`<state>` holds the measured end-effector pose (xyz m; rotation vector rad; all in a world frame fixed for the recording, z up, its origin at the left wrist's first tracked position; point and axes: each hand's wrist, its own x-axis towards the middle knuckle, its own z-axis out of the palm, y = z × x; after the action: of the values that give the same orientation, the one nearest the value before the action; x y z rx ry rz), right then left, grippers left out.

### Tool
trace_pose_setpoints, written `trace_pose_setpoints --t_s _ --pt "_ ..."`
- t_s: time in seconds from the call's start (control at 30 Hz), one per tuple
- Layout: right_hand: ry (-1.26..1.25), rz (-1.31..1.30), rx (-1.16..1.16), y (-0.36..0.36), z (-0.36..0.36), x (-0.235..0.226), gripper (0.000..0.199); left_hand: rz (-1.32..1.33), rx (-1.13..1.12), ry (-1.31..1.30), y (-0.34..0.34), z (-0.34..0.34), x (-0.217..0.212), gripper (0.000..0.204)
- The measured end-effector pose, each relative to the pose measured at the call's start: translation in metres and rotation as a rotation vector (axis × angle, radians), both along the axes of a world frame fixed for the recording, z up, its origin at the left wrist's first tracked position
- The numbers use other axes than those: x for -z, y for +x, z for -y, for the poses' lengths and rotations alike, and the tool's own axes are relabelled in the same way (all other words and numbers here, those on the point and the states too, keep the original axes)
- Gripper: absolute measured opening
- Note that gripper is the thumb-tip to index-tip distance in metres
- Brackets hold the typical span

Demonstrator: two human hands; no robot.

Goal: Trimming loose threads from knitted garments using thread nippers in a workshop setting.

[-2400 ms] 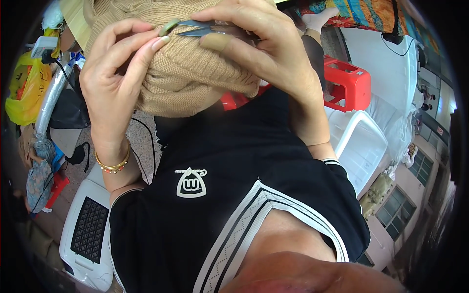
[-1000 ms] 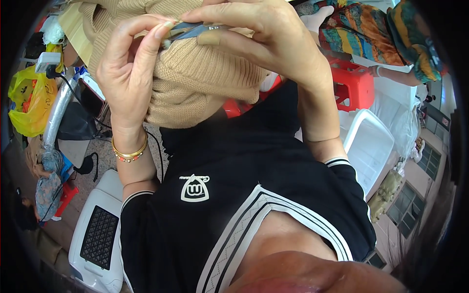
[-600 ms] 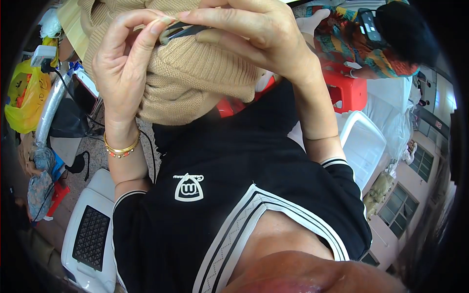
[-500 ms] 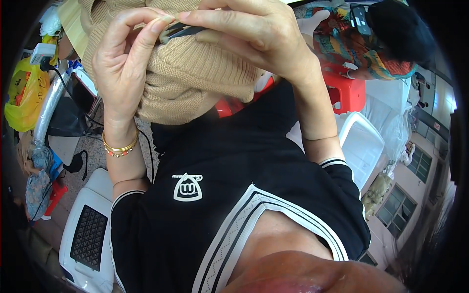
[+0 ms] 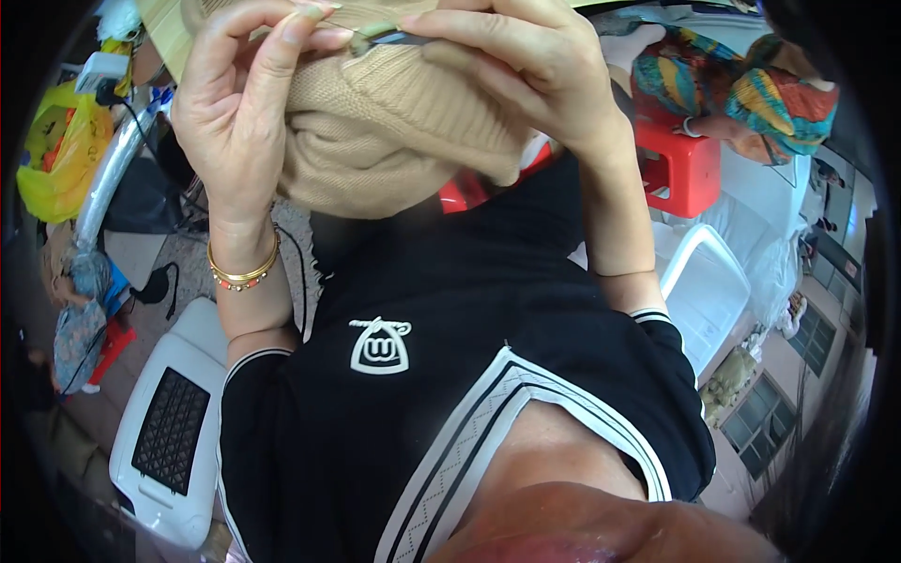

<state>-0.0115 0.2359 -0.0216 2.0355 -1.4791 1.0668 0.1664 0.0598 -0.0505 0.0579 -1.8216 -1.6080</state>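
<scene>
A tan ribbed knit garment (image 5: 394,131) lies bunched in front of me at the top of the view. Over its left part, my left hand (image 5: 235,113) is closed in a pinch, thumb against forefinger. What those fingertips hold is too small to make out. My right hand (image 5: 540,80) comes from the other side, its fingers bent and closed on a slim dark tool (image 5: 399,38) at the garment's upper edge. The tool's exact kind does not show. Both sets of fingertips are close together above the ribbing.
Another person in multicoloured patterned clothing (image 5: 784,98) is at the upper right, near a red plastic stool (image 5: 690,174). A clear plastic bin (image 5: 704,300) stands by my right arm. On the left are a yellow bag (image 5: 70,155), a black cable (image 5: 141,141) and a white-and-black case (image 5: 169,422).
My fingertips have moved a little apart, the left ones off the tool's end. The view has shifted slightly, and the other person's dark head has left its place at the upper right.
</scene>
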Motion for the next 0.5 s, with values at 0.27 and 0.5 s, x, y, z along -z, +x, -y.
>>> trace_pose_setpoints --t_s 0.27,0.5 --pt "0.06 -0.105 0.163 0.009 -0.004 -0.009 0.018 0.026 -0.022 0.125 0.002 0.0 -0.005 0.012" --pt "0.312 -0.256 0.412 0.029 -0.011 -0.036 0.017 -0.068 -0.019 -0.018 -0.022 -0.011 -0.02 0.009"
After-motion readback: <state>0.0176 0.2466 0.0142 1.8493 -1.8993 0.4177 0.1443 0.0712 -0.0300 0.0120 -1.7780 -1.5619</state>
